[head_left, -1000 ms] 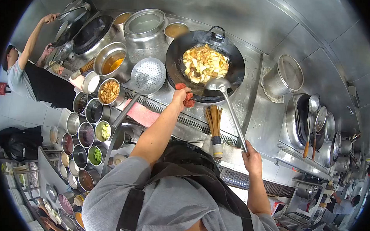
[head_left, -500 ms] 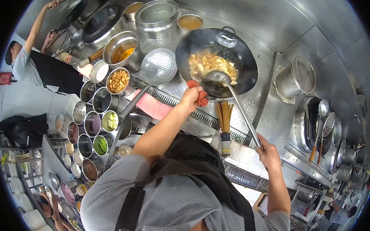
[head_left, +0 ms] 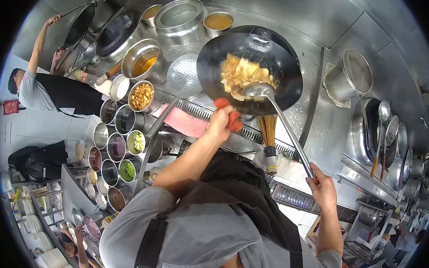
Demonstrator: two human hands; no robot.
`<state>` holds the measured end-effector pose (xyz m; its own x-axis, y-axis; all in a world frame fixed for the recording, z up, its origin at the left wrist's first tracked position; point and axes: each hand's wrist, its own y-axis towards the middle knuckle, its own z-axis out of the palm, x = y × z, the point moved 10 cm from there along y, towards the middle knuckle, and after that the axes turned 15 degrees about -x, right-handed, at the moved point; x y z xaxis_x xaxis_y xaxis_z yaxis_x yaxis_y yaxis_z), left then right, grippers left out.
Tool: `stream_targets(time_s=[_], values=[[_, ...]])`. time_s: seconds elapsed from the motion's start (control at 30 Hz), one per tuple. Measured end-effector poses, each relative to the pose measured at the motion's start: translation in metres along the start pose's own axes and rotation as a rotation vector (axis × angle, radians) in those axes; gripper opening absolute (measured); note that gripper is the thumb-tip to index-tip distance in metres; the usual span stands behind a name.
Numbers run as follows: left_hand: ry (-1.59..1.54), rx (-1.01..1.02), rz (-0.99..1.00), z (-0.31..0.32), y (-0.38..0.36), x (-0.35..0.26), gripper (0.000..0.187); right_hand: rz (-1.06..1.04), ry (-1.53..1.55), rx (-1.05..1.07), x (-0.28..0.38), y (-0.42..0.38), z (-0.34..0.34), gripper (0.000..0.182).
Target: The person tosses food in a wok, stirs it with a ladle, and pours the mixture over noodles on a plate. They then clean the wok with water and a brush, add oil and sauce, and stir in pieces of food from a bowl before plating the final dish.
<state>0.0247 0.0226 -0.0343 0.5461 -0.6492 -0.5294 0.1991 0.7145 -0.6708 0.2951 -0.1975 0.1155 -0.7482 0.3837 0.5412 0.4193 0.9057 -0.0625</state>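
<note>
My left hand point(head_left: 219, 123) is closed around a crumpled red cloth point(head_left: 233, 120) at the near edge of a black wok point(head_left: 287, 84); the cloth hides whatever part of the wok it grips. In my right hand point(head_left: 323, 187) is the long handle of a metal ladle point(head_left: 292, 132). The ladle's bowl lies inside the wok, against the near side of the pale yellow-brown food pieces point(head_left: 246, 74). These pieces look blurred.
A perforated skimmer point(head_left: 183, 76) rests left of the wok. A bamboo brush point(head_left: 269, 146) stands near its front edge. Several steel ingredient pots point(head_left: 109, 171) cluster at left, and a tall strainer pot point(head_left: 343, 82) stands at right. Another person point(head_left: 49, 91) works at far left.
The wok looks larger and nearer, and the food has bunched up and blurred toward its far left side. The ladle and both hands have shifted slightly right and down in view.
</note>
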Motion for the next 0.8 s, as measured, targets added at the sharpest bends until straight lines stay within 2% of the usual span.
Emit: stream_targets(time_s=[0.03,0.1,0.13,0.17,0.2,0.27,0.3,0.33,0.37,0.4,0.47,0.57,0.7,0.8], values=[[-0.001,0.009,0.004,0.012,0.015,-0.005,0.011,-0.013,0.012,0.017,-0.002,0.003,0.003,0.044],[0.169,-0.099,-0.004,0.012,0.038,0.0,0.015,0.003,-0.038,0.033,-0.008,0.032,0.032,0.044],[0.176,-0.102,-0.013,0.003,0.041,0.009,0.015,-0.085,-0.004,-0.043,-0.004,0.043,0.042,0.044],[0.148,-0.096,0.062,-0.006,0.044,0.011,0.015,-0.167,0.029,-0.121,0.0,0.044,0.049,0.043],[0.118,-0.083,0.137,-0.013,0.045,0.011,0.015,-0.163,0.035,-0.152,0.0,0.041,0.057,0.043],[0.165,-0.087,0.012,-0.051,0.015,0.045,0.006,-0.156,0.027,-0.21,0.006,0.036,0.055,0.041],[0.165,0.084,-0.032,-0.058,-0.003,0.052,0.014,-0.115,0.031,-0.209,0.004,0.028,0.05,0.043],[0.249,-0.213,-0.034,-0.06,-0.032,0.046,0.018,-0.103,0.064,-0.222,-0.002,0.019,0.046,0.044],[0.239,-0.22,-0.027,-0.051,-0.038,0.04,0.018,-0.098,0.092,-0.215,-0.009,0.009,0.043,0.044],[0.146,-0.211,0.014,-0.041,-0.036,0.025,0.009,-0.114,0.095,-0.211,-0.013,0.003,0.041,0.044],[0.048,-0.135,0.035,-0.023,-0.015,0.004,0.003,-0.022,0.085,-0.174,-0.029,-0.007,0.04,0.046],[0.085,-0.215,0.101,-0.012,0.028,-0.005,0.002,-0.009,0.107,-0.246,-0.037,0.001,0.044,0.047],[0.122,-0.168,0.179,-0.004,0.065,-0.011,0.002,-0.059,0.138,-0.342,-0.026,0.058,0.073,0.046],[0.17,-0.16,0.219,-0.002,0.089,-0.016,0.004,-0.1,0.047,-0.386,-0.006,0.111,0.099,0.045]])
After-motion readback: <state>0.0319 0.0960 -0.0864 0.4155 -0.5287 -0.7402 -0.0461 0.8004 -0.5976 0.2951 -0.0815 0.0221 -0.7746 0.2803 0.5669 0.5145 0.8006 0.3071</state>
